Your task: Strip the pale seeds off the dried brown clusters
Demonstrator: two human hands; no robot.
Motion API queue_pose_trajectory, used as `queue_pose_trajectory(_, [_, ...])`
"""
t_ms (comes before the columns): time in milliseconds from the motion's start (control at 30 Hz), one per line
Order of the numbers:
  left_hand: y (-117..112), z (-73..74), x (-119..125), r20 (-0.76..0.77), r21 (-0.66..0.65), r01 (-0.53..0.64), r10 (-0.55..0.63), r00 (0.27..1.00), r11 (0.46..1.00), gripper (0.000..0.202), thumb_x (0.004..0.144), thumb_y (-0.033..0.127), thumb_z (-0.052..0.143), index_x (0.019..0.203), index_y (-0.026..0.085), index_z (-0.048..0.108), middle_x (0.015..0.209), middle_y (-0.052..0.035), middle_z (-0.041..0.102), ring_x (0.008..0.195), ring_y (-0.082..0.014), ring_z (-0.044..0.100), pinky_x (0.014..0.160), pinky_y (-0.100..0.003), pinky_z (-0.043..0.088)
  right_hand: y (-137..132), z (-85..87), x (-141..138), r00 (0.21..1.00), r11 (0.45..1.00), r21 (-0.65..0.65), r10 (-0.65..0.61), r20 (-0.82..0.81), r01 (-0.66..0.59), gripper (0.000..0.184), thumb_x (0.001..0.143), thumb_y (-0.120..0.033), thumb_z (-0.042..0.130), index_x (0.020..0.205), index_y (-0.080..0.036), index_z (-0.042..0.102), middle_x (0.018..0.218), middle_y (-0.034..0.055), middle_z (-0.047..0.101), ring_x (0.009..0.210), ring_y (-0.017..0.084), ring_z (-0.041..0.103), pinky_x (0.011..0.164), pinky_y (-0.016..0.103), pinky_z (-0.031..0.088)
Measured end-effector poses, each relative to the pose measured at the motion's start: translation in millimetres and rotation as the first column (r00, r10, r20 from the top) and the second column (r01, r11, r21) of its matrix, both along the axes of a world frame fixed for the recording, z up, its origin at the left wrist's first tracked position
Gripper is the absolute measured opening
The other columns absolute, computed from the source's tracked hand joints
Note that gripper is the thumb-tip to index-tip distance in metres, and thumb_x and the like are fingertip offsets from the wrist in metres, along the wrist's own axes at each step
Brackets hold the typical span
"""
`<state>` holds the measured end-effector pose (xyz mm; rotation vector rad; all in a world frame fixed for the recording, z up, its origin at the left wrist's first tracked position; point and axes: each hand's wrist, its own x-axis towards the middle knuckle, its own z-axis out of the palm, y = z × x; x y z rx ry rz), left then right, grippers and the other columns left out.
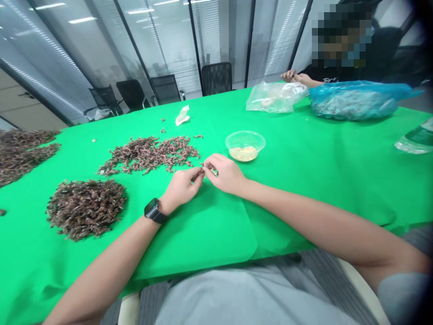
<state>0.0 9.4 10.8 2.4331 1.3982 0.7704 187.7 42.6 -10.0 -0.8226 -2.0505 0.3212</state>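
Note:
My left hand [182, 187] and my right hand [225, 174] meet at the middle of the green-covered table [209, 122], their fingertips pinching a small brown piece [203, 172] that is mostly hidden by the fingers. A black watch [154, 211] sits on my left wrist. Left of my hands lie a spread of small brown husks [149, 154] and a denser heap of them [86, 209]. Just beyond my right hand stands a clear plastic bowl [245, 146] holding pale yellow kernels [243, 154].
Another brown heap [20, 155] lies at the far left edge. At the far side, a co-worker's hands [294, 76] are near a clear plastic bag [277, 97] and a full blue bag [353, 101]. A clear plastic item [416, 139] sits at the right edge, and black chairs [216, 79] stand behind.

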Motion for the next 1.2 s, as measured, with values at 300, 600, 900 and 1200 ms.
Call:
queue_pose_trajectory(300, [3.6, -4.8, -2.6, -0.22, 0.162, -0.037, 0.072, 0.973, 0.986, 0.028, 0.099, 0.03, 0.044, 0.078, 0.02, 0.058, 0.063, -0.0033, 0.059, 0.06, -0.0178, 0.054, 0.06, -0.03, 0.03, -0.9, 1.4, -9.2, 0.961, 0.887, -0.455, -0.049, -0.272, -0.083, 0.013, 0.087, -0.025, 0.061, 0.078, -0.017, 0.065, 0.072, 0.0006, 0.066, 0.066, 0.013, 0.057, 0.063, 0.026, 0.045])
queue_pose_trajectory(600, [1.5, -4.2, -2.1, -0.159, 0.148, -0.025, 0.049, 0.986, 0.989, 0.029, 0.099, 0.03, 0.045, 0.077, 0.019, 0.06, 0.061, -0.0015, 0.06, 0.056, -0.0148, 0.052, 0.058, -0.028, 0.03, 1.8, 1.5, -8.9, 0.847, 0.503, -0.759, -0.094, -0.524, -0.414, 0.03, 0.072, -0.042, 0.078, 0.076, -0.016, 0.063, 0.067, -0.0008, 0.058, 0.057, 0.01, 0.051, 0.047, 0.021, 0.044])
queue_pose_trajectory(900, [-0.5, -4.1, 0.7, 0.062, -0.028, -0.019, 0.021, 0.998, 0.999, 0.031, 0.097, 0.034, 0.049, 0.076, 0.017, 0.065, 0.06, 0.0017, 0.068, 0.05, -0.0104, 0.054, 0.054, -0.024, 0.034, 7.3, -2.4, 0.0, 0.983, 0.976, -0.187, 0.084, -0.16, -0.114, 0.01, 0.092, -0.026, 0.061, 0.088, -0.018, 0.065, 0.085, 0.0033, 0.065, 0.072, 0.014, 0.056, 0.068, 0.027, 0.045])
queue_pose_trajectory(1200, [-1.5, -1.9, 1.8, 0.04, 0.014, -0.048, 0.047, 0.998, 0.999, 0.03, 0.095, 0.034, 0.051, 0.075, 0.016, 0.066, 0.057, 0.0019, 0.065, 0.048, -0.0098, 0.047, 0.053, -0.024, 0.031, 3.5, -0.4, 3.8, 0.995, 0.995, 0.015, 0.096, 0.018, -0.096, 0.014, 0.098, -0.024, 0.051, 0.095, -0.017, 0.062, 0.091, 0.0053, 0.066, 0.078, 0.015, 0.057, 0.077, 0.028, 0.044])
